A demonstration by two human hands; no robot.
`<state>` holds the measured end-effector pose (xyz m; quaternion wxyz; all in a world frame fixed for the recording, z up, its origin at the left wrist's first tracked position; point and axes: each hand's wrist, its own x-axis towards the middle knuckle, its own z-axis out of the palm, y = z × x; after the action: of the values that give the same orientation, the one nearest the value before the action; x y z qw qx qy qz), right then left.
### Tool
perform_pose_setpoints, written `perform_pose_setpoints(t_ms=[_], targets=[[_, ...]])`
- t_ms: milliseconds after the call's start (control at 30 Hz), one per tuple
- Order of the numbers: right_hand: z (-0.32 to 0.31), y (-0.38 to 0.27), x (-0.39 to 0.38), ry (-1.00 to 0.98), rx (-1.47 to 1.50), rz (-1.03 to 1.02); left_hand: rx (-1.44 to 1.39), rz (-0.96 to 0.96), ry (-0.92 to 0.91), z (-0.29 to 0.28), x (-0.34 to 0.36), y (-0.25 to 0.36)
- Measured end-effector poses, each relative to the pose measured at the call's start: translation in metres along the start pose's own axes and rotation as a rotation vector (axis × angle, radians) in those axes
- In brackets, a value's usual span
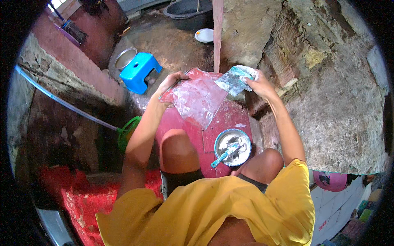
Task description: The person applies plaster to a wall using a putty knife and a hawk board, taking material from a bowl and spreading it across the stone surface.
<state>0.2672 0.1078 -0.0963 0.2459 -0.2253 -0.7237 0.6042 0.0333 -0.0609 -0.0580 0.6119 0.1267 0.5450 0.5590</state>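
Note:
In front of my knees, a clear, stiff-looking sheet [197, 100], smeared with white, is held up at its left edge by my left hand [169, 85]. My right hand [260, 84] is closed on a thin teal-and-grey piece [233, 81], also streaked white, beside the sheet's upper right corner; whether the two touch I cannot tell. White smears cover those fingers. Below, close to my right knee, a round bowl [248, 143] contains white paste. A teal-handled tool [223, 158] leans in it, its working end sunk in the paste.
A blue plastic stool [139, 71] stands at the far left by a metal basin [125, 58]. Farther off are a dark tub [189, 18] and a white plate [204, 35]. Rough rock-like ground [328, 119] rises on the right. A pale hose [67, 104] runs toward a green mesh item [128, 133].

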Motion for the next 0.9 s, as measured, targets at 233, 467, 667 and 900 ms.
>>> perform_pose_setpoints(t_ms=[233,467,667,900], targets=[[0.044,-0.013,-0.023,-0.2,0.09,0.009,-0.142,-0.04,0.042,-0.024,0.035,-0.022],[0.039,-0.05,-0.026,-0.184,0.716,0.154,-0.016,0.129,0.135,-0.03,0.024,-0.015],[-0.006,-0.148,0.005,0.2,0.775,-0.431,-0.604,0.477,-0.018,-0.021,0.035,-0.005],[0.003,-0.153,0.059,1.372,0.289,-0.701,-0.762,0.598,-0.118,0.001,0.067,-0.037]])
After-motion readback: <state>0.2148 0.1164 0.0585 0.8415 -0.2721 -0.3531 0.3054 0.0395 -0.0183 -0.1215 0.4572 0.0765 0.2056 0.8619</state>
